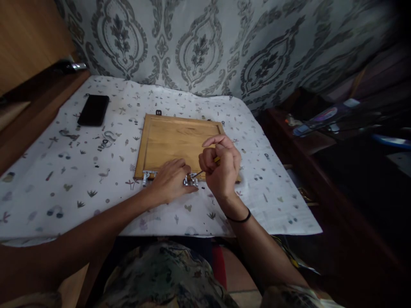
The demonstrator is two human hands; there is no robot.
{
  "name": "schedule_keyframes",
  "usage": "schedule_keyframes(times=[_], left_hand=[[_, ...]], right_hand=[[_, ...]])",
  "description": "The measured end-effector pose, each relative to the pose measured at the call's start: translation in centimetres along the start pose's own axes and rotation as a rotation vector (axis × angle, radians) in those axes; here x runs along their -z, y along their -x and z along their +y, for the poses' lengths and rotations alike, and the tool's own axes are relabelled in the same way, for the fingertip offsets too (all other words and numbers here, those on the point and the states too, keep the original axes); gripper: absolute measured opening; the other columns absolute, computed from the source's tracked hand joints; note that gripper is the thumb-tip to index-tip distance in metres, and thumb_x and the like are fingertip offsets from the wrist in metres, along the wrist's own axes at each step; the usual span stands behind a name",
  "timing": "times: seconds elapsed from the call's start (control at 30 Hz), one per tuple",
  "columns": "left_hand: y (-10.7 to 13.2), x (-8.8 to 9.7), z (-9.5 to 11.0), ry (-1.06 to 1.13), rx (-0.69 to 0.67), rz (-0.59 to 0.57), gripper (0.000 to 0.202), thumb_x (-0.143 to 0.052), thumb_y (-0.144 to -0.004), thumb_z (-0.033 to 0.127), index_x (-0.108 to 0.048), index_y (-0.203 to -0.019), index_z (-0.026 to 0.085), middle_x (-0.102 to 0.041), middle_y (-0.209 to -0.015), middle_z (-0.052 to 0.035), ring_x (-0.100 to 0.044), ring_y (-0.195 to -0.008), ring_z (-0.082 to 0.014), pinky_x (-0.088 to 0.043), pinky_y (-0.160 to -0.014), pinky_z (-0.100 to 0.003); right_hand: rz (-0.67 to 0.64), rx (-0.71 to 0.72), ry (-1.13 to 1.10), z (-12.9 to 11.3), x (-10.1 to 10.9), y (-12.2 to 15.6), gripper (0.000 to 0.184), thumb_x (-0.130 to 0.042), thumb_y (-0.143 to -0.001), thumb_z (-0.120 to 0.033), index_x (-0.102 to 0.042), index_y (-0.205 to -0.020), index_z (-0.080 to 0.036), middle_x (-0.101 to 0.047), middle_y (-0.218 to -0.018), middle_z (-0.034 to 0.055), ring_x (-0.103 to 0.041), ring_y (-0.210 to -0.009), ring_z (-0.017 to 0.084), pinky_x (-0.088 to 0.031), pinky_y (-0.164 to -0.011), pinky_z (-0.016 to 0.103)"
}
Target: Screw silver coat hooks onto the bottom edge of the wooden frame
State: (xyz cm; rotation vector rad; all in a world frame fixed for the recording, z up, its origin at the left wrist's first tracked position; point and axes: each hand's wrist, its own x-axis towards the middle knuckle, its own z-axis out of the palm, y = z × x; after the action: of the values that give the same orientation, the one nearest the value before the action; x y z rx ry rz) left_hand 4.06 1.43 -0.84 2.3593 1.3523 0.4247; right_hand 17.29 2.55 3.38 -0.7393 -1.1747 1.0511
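Observation:
A wooden cabinet door (pixel 173 141) with a raised frame lies flat on the cloth-covered table. Along its near edge sit two metal hinges, one at the left (pixel 145 177) and another hinge (pixel 192 180) nearer the middle. My left hand (pixel 171 179) grips the middle hinge between thumb and fingers, hiding part of it. In my right hand (pixel 223 164) is a screwdriver (pixel 199 173); its thin shaft slants down to the middle hinge, and a bit of yellow handle shows between my curled fingers.
A black phone (pixel 93 110) lies at the table's far left. The patterned white cloth (pixel 96 184) covers the table. Wooden furniture (pixel 38 102) borders the left side, and a dark shelf holding a bottle (pixel 321 117) stands to the right.

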Motion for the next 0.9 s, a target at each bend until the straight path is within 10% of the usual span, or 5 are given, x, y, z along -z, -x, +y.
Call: schedule_keyframes(times=[0.37, 0.5, 0.73, 0.9], left_hand=[[0.0, -0.3, -0.3, 0.039, -0.018, 0.035, 0.03, -0.08, -0.084, 0.043, -0.07, -0.096, 0.017, -0.068, -0.101, -0.0095, -0.064, -0.103, -0.0311, -0.052, -0.09, -0.045], [0.1, 0.1, 0.0, 0.015, -0.008, 0.004, 0.035, -0.083, -0.084, 0.044, -0.072, -0.101, 0.015, -0.068, -0.104, -0.0113, -0.065, -0.107, -0.0321, -0.052, -0.093, -0.045], [-0.1, -0.1, -0.1, -0.004, -0.018, 0.009, 0.037, -0.082, -0.084, 0.046, -0.072, -0.102, 0.015, -0.069, -0.11, -0.0122, -0.065, -0.109, -0.0328, -0.052, -0.095, -0.046], [-0.1, -0.5, -0.3, 0.002, -0.027, 0.015, 0.037, -0.082, -0.083, 0.047, -0.07, -0.103, 0.018, -0.069, -0.107, -0.0104, -0.064, -0.108, -0.0314, -0.052, -0.095, -0.046]], right_hand=[[0.198, 0.065, 0.124, 0.3, -1.1, 1.4, 0.029, -0.055, -0.1, -0.052, -0.059, -0.088, -0.026, -0.026, -0.049, -0.0115, -0.022, -0.041, 0.011, -0.025, -0.042, 0.024], [0.017, -0.112, 0.049, -0.1, 0.6, -0.3, 0.051, -0.05, -0.096, -0.069, -0.063, -0.078, -0.024, -0.03, -0.051, -0.0085, -0.027, -0.043, 0.011, -0.028, -0.043, 0.025], [-0.35, -0.069, 0.036, -0.4, 2.5, -2.0, 0.044, -0.07, -0.089, -0.042, -0.066, -0.052, -0.019, -0.066, -0.08, 0.0051, -0.063, -0.076, 0.015, -0.051, -0.071, 0.029], [-0.509, -0.318, -0.2, -0.1, 2.2, -3.0, 0.059, -0.068, -0.086, -0.049, -0.037, -0.044, -0.023, -0.031, -0.038, -0.0078, -0.025, -0.035, 0.007, -0.026, -0.038, 0.022]])
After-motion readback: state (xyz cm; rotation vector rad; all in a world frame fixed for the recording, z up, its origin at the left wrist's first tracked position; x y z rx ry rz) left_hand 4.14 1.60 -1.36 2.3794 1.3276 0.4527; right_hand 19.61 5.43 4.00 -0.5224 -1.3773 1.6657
